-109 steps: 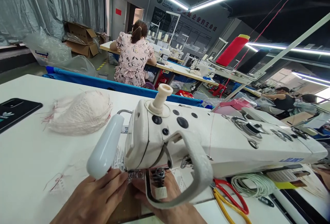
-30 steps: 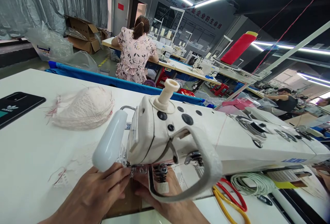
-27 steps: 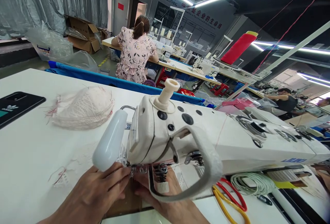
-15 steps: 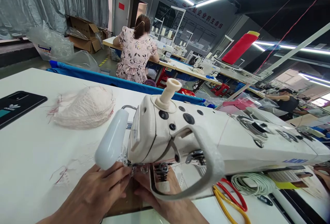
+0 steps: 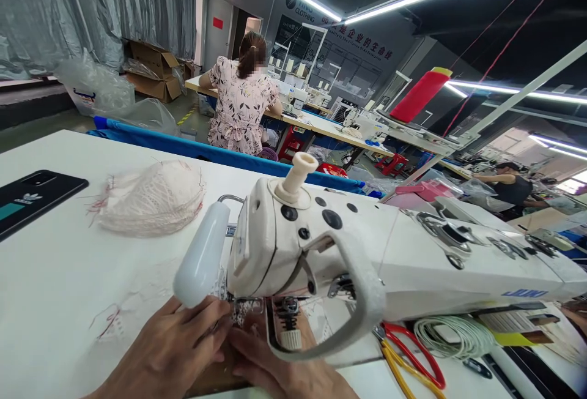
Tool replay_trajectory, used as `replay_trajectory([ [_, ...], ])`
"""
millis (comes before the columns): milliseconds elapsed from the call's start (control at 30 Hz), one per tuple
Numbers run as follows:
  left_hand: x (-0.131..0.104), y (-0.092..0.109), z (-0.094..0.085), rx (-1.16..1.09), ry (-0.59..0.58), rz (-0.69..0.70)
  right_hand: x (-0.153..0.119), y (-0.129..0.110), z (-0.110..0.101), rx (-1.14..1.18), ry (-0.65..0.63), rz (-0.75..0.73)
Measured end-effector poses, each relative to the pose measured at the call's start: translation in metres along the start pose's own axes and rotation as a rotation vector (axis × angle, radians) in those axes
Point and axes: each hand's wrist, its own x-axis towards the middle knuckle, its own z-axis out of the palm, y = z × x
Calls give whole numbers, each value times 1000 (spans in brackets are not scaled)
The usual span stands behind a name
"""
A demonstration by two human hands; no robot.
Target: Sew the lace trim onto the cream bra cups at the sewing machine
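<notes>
A white sewing machine [image 5: 321, 227] stands in front of me, its head over a strip of white lace fabric [image 5: 245, 310]. My left hand [image 5: 178, 344] is closed at the left of the needle area, its curled fingers pinching the lace edge under a pale, rounded lamp [image 5: 202, 258]. Close beside it, my right hand [image 5: 288, 368] reaches in from below, thumb pointing left near the lace. The machine's head and curved white guard [image 5: 371, 289] hide most of its fingers. More thin lace [image 5: 132, 307] spreads over the table left of the machine.
A pile of lace cups [image 5: 156, 197] and a black phone [image 5: 41, 194] lie left on the table. Red-and-yellow-handled scissors [image 5: 413, 356] and a cord coil [image 5: 454, 335] lie right. A red thread cone [image 5: 419, 94] stands above. A co-worker [image 5: 243, 99] sits ahead.
My right thumb has shifted slightly left, towards my left hand, and more lace shows between the hands. The camera view has tilted slightly. The left hand stays beside the needle area.
</notes>
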Motion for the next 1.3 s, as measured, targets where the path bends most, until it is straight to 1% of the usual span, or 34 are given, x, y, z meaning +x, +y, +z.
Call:
replay_trajectory([
  [67, -1, 0, 0, -24, -26, 1, -1, 0, 2, -9, 5, -12],
  [167, -2, 2, -3, -50, -33, -6, -2, 1, 3, -40, 28, -18],
  [333, -4, 5, -4, -59, -68, -85, -1, 2, 6, -40, 28, -21],
  [500, -6, -2, -1, -13, -59, 30, -2, 6, 14, -3, 21, -70],
  [567, -5, -3, -7, 24, -66, 35, -2, 6, 15, -4, 45, -77],
  [667, -3, 1, -25, 70, -88, 55, 1, 3, 11, -7, 75, -64],
  [767, -1, 9, -43, 81, -36, 46, 4, -1, 3, -23, 13, -14],
  [833, 2, 13, -48, 92, 20, 36, 5, -3, 1, -22, -11, 5],
  [900, 6, 15, -45, 105, 25, 56, 5, -3, 1, -7, 7, 3],
  [1000, 12, 11, -27, 127, -34, 115, 3, -1, 6, -9, 15, -5],
  [1067, 14, 7, -13, 101, -19, 150, 1, 0, 8, -18, -4, -20],
  [1133, 10, 4, -4, 52, 21, 153, 0, 1, 9, -40, -22, -38],
  [1200, 4, 3, -1, 13, 34, 116, -1, 1, 8, -72, -30, -48],
  [1300, -6, 3, -3, -11, -8, 53, -1, 4, 5, -93, -29, -95],
])
